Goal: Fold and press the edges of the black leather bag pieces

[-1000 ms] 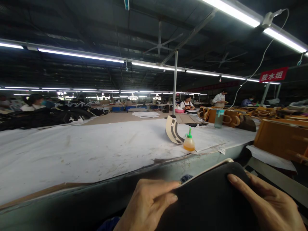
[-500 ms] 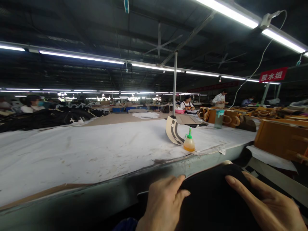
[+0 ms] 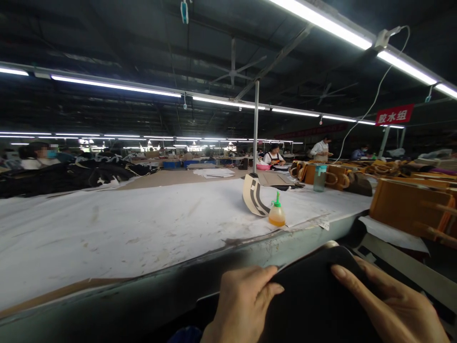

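Note:
A black, smooth, flexible-looking panel [image 3: 314, 290] with a pale upper edge is in front of me at the bottom, below the table's front edge. My left hand [image 3: 246, 300] pinches its upper left edge between thumb and fingers. On the right, my right hand [image 3: 389, 300] grips the panel's other side, thumb lying on the black face and fingers behind it. The panel's lower part runs out of view. Just beyond the hands, a squeeze bottle [image 3: 277, 215] with a green nozzle and amber liquid stands on the table beside a curved cream card [image 3: 254, 195] with dark cut-out strips.
White stained sheeting covers the long table [image 3: 124, 224]. Dark material [image 3: 71, 174] is heaped at the far left. A clear tumbler [image 3: 319, 180] and several tan bag-like pieces [image 3: 409, 202] stand to the right. A metal post [image 3: 256, 128] rises behind the card. Several people work farther back.
The camera view has turned slightly right, so the background sits a little farther left. Both hands keep their hold on the black panel, with barely any shift of the fingers.

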Demonstrator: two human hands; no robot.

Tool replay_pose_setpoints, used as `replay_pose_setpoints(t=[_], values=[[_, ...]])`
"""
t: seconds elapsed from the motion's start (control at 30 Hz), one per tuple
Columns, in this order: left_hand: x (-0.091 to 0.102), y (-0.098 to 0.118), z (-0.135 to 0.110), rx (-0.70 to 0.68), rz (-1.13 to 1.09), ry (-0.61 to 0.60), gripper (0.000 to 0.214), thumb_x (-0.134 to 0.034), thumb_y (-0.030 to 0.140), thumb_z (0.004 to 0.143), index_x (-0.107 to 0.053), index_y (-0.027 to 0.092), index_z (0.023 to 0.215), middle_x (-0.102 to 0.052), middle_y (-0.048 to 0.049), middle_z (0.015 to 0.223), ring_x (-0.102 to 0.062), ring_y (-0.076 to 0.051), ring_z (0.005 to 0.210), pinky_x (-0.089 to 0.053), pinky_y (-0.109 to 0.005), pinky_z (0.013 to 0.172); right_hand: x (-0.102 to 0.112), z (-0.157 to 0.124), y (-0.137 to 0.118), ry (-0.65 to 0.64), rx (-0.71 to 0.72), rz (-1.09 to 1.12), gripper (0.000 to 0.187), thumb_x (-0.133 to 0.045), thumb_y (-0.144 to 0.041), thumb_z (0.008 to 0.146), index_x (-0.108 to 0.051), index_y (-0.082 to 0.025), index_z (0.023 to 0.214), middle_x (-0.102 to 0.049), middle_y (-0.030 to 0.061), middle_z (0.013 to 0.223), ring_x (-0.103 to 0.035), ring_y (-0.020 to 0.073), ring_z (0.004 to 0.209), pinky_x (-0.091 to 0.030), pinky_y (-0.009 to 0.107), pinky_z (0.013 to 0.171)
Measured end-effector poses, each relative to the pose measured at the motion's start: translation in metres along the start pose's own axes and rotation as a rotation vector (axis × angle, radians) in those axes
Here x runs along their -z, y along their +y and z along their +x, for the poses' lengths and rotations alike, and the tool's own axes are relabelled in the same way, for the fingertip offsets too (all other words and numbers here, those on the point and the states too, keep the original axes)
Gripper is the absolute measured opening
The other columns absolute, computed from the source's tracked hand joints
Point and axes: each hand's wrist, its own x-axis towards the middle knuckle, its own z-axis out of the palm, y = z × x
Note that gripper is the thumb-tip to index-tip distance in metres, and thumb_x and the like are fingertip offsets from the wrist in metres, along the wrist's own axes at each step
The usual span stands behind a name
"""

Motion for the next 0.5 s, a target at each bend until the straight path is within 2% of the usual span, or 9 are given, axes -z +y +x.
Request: replay_pose_setpoints(t=[0.1,0.13,0.23,0.4,0.5], values=[[-0.007,0.0,-0.001,-0.06,0.021,0.015,0.016,-0.059,0.012,0.09,-0.075,0.01,0.091,-0.064,-0.0021,0.059,-0.058,-0.013,0.049,-0.043,-0.021,0.049,0.0,-0.003,0.001,-0.227,0.01,0.018,0.019,-0.081,-0.041,0.063,-0.073,-0.026,0.069,-0.07,0.0009,0.063,-0.068,0.0245,0.057,-0.057,0.026,0.042],[-0.008,0.0,-0.001,-0.054,0.019,0.019,0.016,-0.06,0.013,0.09,-0.075,0.011,0.09,-0.065,-0.002,0.058,-0.059,-0.013,0.048,-0.044,-0.02,0.049,0.001,-0.004,0.0,-0.267,0.019,0.038,0.017,-0.081,-0.039,0.064,-0.071,-0.026,0.068,-0.068,-0.0001,0.062,-0.067,0.0233,0.057,-0.056,0.025,0.042],[-0.008,0.001,0.0,-0.005,0.003,-0.019,0.015,-0.062,0.016,0.09,-0.075,0.013,0.084,-0.067,-0.0019,0.058,-0.062,-0.013,0.049,-0.046,-0.019,0.049,0.001,-0.006,-0.003,-0.275,0.034,0.061,0.019,-0.079,-0.04,0.069,-0.069,-0.025,0.067,-0.066,-0.0008,0.064,-0.065,0.0213,0.057,-0.055,0.024,0.042],[-0.015,0.001,-0.003,-0.048,0.059,0.011,0.016,-0.061,0.017,0.091,-0.073,0.016,0.101,-0.076,-0.0042,0.074,-0.07,-0.017,0.06,-0.054,-0.023,0.061,-0.005,-0.011,-0.011,-0.261,0.113,-0.039,0.025,-0.073,-0.045,0.078,-0.066,-0.024,0.065,-0.063,-0.0002,0.061,-0.062,0.0188,0.054,-0.052,0.022,0.042],[-0.016,0.0,-0.007,0.025,0.101,0.013,0.015,-0.059,0.016,0.091,-0.073,0.02,0.093,-0.072,-0.001,0.067,-0.068,-0.015,0.058,-0.051,-0.021,0.057,-0.009,-0.012,-0.014,-0.206,0.158,-0.01,0.022,-0.074,-0.044,0.078,-0.068,-0.024,0.071,-0.067,0.0004,0.067,-0.067,0.0193,0.06,-0.056,0.021,0.05]])
